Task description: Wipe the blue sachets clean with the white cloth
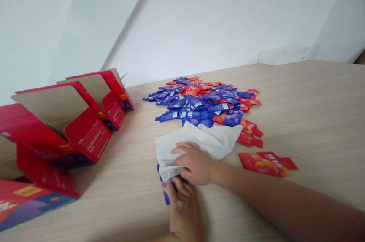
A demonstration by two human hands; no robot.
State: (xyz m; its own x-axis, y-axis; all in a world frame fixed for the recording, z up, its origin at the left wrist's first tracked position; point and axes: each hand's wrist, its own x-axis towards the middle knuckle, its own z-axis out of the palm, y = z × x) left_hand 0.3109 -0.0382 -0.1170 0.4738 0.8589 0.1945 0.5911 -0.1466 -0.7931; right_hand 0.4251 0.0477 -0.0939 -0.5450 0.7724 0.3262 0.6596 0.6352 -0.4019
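A white cloth (202, 139) lies on the wooden table, in front of a heap of packets. My right hand (194, 163) rests on its lower left part, fingers spread and pointing left. Partly under the cloth's lower left corner is a blue and purple packet (167, 197). My left hand (181, 201) is at that packet and the cloth's edge, just below my right hand, with its fingers bent down over them. Its fingertips are partly hidden, so its grip is unclear.
Blue packets (196, 114) and red-orange packets (196, 89) form a heap at the middle back. One red packet (264, 164) lies apart on the right. Open red boxes (88, 135) stand along the left of the table (122, 185). A white box (283, 55) is by the wall.
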